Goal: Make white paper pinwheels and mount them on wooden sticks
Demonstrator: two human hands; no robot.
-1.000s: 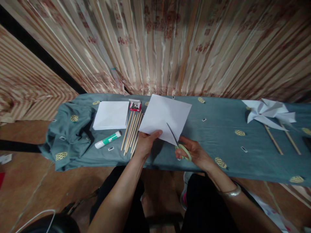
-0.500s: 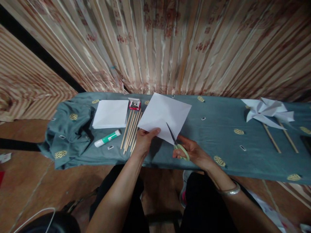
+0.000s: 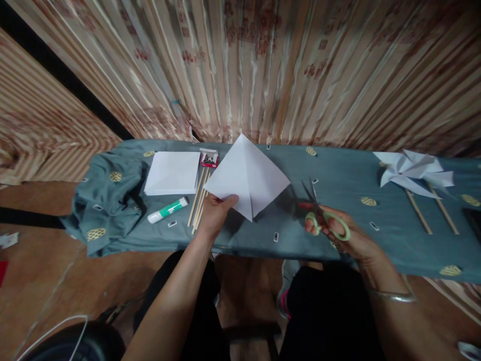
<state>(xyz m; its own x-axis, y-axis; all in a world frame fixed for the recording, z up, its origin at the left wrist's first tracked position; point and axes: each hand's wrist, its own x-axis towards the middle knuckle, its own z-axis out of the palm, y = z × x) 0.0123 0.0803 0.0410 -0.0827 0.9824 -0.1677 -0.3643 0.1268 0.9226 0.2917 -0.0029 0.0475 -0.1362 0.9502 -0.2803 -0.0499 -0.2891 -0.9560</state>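
Note:
My left hand pinches the lower left edge of a white sheet of paper, thumb on top. The sheet is turned like a diamond above the table, with a crease running from its top corner to its bottom corner. Over to the right, apart from the paper, my right hand grips a pair of scissors with pale green handles. Their blades point up and away from me and are slightly parted. Wooden sticks lie partly hidden behind the paper and my left hand.
On the cloth-covered table lie a stack of white paper, a glue stick and a small red box of metal pins. Paper pinwheels on sticks rest at the right. A curtain hangs behind.
My right hand has drawn the scissors away from the paper's lower right edge, to the right. The sheet has shifted slightly left and turned, and its crease now shows.

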